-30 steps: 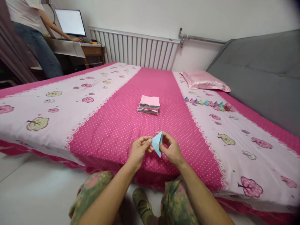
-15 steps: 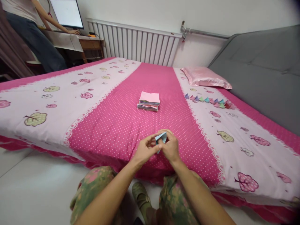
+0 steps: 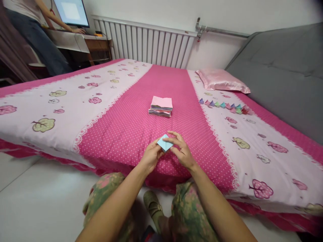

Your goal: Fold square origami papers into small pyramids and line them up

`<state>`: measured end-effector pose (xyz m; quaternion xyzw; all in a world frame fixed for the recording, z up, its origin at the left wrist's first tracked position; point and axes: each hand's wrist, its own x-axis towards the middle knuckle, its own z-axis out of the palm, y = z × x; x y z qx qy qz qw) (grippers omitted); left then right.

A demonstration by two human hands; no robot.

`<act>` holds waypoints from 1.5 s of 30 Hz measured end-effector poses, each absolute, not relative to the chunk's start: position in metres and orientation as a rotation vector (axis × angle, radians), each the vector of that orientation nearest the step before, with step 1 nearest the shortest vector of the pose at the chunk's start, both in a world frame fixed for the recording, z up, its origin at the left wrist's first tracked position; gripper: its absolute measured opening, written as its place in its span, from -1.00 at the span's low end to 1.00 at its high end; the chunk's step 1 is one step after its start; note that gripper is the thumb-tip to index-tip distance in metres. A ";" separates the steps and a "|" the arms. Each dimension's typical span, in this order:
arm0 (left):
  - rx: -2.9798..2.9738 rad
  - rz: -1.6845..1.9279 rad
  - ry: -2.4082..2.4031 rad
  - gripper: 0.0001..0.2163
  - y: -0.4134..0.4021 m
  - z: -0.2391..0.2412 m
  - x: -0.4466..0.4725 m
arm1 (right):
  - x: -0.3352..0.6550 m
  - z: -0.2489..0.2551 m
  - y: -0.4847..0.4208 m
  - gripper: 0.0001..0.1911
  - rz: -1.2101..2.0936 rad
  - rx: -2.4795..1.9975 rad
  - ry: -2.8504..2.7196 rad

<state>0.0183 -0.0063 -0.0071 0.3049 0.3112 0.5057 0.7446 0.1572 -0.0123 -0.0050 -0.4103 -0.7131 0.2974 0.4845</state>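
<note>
A small light-blue folded paper [image 3: 164, 145], now a flat diamond with a crease down its middle, is held above the near edge of the bed. My left hand [image 3: 150, 155] grips its left side, the thumb and fingers closed on it. On the right, my right hand [image 3: 182, 151] has its index finger laid across the paper's face and its thumb at the lower right edge; the other fingers are partly spread. Beyond my hands lies a stack of square paper sheets [image 3: 161, 102], pink on top. A row of folded paper pieces [image 3: 222, 105] in several colours sits to the right.
The bed's pink and white cover [image 3: 126, 134] spreads before me. A pink pillow [image 3: 223, 80] rests near the grey headboard [image 3: 282, 64]. Along the wall runs a radiator [image 3: 146, 43]. At the back left a person [image 3: 32, 37] stands by a desk with a monitor [image 3: 72, 11].
The blue paper has gone from an opened pocket shape to a flat diamond. My right fingers have come out of its fold and now lie on its face.
</note>
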 end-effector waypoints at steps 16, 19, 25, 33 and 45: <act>0.645 1.032 0.566 -0.79 -0.012 -0.007 0.015 | 0.148 -0.005 -0.013 -0.56 0.579 -1.071 -1.704; 0.681 1.013 0.561 -0.76 -0.011 -0.009 0.017 | 0.148 -0.008 -0.012 -0.37 0.706 -1.136 -1.567; 0.782 1.002 0.616 -0.71 -0.012 -0.013 0.017 | 0.151 -0.010 -0.010 -0.79 0.835 -1.133 -1.503; 0.939 0.915 0.731 -0.68 -0.016 -0.011 0.020 | 0.156 -0.010 -0.010 -0.79 0.862 -1.174 -1.428; 0.996 0.759 0.880 -0.75 -0.014 -0.020 0.021 | 0.155 -0.016 -0.007 -0.76 1.022 -1.185 -1.265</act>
